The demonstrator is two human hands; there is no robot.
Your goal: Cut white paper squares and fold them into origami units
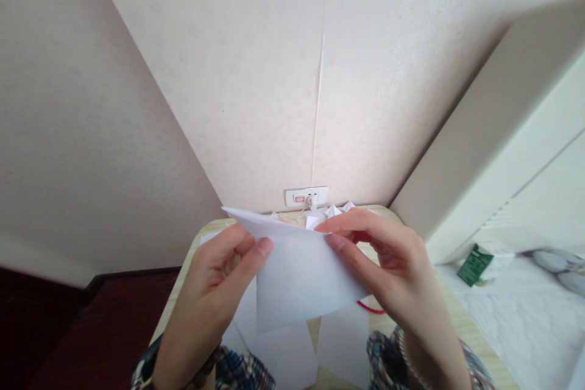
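A folded sheet of white paper (301, 280) is held up above the table, its folded edge towards the wall. My left hand (223, 286) pinches its left part between thumb and bent fingers. At the upper right corner, my right hand (384, 256) grips the paper between thumb and forefinger. Under it, more white sheets (342, 341) lie on the light wooden table (457, 311). Small folded white paper shapes (333, 211) stand at the table's back edge. Part of a red curved object (372, 309) shows below my right hand; the rest is hidden.
A wall socket (306, 196) with a white plug sits just behind the table against the papered wall (256, 103). To the right are a green and white box (476, 265) and a pair of glasses (562, 268) on a white surface. Dark red flooring (123, 317) lies at left.
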